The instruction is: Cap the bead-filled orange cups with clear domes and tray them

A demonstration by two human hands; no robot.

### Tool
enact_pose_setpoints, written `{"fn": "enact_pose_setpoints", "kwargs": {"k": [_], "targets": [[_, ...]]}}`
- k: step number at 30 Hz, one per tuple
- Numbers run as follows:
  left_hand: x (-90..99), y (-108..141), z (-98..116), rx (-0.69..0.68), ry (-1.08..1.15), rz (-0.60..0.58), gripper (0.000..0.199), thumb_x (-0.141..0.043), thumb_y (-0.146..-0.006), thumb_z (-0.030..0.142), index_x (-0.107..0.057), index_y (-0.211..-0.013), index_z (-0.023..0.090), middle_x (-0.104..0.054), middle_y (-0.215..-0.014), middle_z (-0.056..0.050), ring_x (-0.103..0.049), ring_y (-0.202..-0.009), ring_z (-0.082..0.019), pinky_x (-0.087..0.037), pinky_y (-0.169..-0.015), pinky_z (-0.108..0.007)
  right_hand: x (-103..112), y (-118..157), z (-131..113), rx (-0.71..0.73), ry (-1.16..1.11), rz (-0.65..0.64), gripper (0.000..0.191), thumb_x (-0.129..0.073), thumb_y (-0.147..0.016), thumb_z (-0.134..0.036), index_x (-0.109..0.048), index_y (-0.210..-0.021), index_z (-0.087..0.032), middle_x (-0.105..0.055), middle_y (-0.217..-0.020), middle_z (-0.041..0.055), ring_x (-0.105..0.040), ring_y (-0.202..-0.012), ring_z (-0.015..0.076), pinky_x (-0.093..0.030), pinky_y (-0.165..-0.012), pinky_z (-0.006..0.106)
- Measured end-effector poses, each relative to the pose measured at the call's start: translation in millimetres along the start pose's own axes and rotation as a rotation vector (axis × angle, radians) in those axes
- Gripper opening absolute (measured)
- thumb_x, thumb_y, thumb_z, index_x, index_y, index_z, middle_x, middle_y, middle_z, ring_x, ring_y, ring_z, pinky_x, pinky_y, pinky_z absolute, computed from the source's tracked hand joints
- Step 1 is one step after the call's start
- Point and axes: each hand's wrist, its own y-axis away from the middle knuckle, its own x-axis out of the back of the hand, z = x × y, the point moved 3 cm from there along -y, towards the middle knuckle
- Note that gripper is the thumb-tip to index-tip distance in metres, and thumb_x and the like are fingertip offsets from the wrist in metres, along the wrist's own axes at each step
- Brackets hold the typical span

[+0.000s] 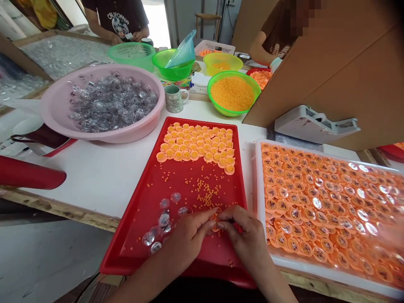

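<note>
My left hand [192,231] and my right hand [246,232] meet over the near part of a red tray [142,221]. Between their fingertips is a small orange cup-shaped piece [215,228], partly covered by the fingers. Just beyond lie scattered yellow-orange beads [206,193]. Clear plastic domes [164,219] rest on the tray left of my left hand. At the tray's far end, rows of orange cups [192,141] hold yellow-orange beads.
To the right a white tray [258,189] carries many capped orange pieces. A pink basin [50,101] of clear domes stands at left, beside a mug [174,101]. A green bowl [211,93] holds beads. Cardboard [328,71] rises at right; two people work opposite.
</note>
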Motion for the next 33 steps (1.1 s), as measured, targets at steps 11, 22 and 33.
{"fn": "enact_pose_setpoints", "kwargs": {"k": [11, 22, 33], "targets": [[-2.4, 5, -1, -0.214, -0.126, 0.152, 0.036, -0.063, -0.084, 0.017, -0.069, -0.118, 0.027, -0.076, -0.109, -0.001, -0.07, -0.102, -0.02, -0.054, -0.093, -0.029, 0, 12, -7, 0.057, 0.034, 0.165, 0.011, -0.065, -0.086, -0.014, -0.065, -0.089, -0.025, -0.069, -0.077, -0.0015, -0.066, -0.068, 0.0147, -0.053, -0.063, 0.022], [-1.5, 16, 5, -0.058, 0.233, 0.185, 0.023, -0.068, -0.082, 0.025, -0.071, -0.105, 0.027, -0.075, -0.102, -0.002, -0.071, -0.096, -0.022, -0.059, -0.088, -0.031, 0, 20, -27, 0.105, -0.014, 0.18, 0.018, -0.059, -0.089, -0.009, -0.06, -0.097, -0.026, -0.066, -0.082, -0.0006, -0.064, -0.073, 0.0149, -0.052, -0.067, 0.023], [-2.5, 10, 3, -0.087, 0.242, 0.16, 0.023, -0.068, -0.084, 0.026, -0.069, -0.106, 0.027, -0.074, -0.101, -0.002, -0.069, -0.095, -0.021, -0.056, -0.085, -0.028, -6, 25, -27, 0.084, 0.014, 0.208, 0.024, -0.051, -0.093, -0.012, -0.055, -0.111, -0.026, -0.059, -0.092, 0.0034, -0.06, -0.079, 0.0182, -0.051, -0.07, 0.029]]}}
